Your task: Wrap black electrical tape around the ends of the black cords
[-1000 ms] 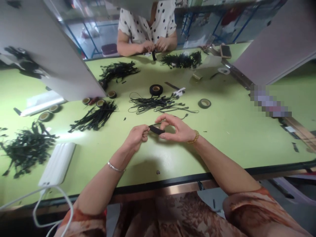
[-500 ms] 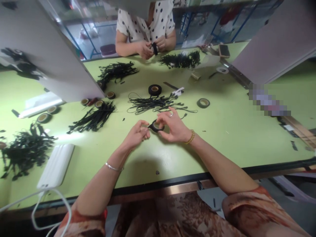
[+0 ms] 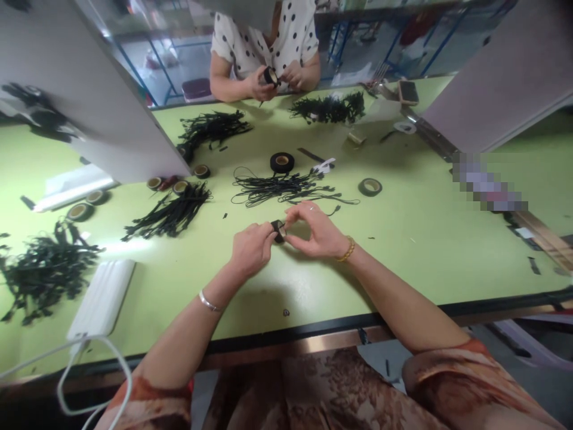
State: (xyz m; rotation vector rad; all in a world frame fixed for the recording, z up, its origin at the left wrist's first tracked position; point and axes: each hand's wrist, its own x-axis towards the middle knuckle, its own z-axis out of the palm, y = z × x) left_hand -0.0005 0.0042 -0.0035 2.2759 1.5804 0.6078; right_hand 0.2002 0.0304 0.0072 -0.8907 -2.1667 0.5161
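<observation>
My left hand (image 3: 250, 249) and my right hand (image 3: 316, 230) meet over the green table (image 3: 403, 251), fingertips pinched together on a small roll of black tape (image 3: 277, 230) held between them. Both hands are closed on it; the roll is mostly hidden by my fingers. Just beyond my hands lies a loose tangle of thin black cables (image 3: 286, 188). A bundle of black cables (image 3: 172, 214) lies to the left of them.
Tape rolls (image 3: 282, 162) (image 3: 370, 187) sit past the cables. More cable piles (image 3: 45, 272) (image 3: 212, 128) (image 3: 329, 108) lie around. A white power bank (image 3: 102, 298) with a cable is at front left. Across the table a person in a dotted top (image 3: 266, 42) handles a tape roll. Grey dividers (image 3: 89, 101) stand left and right.
My hands have drawn closer together and the tape roll has turned from flat to edge-on between my fingertips. The person opposite has raised a tape roll.
</observation>
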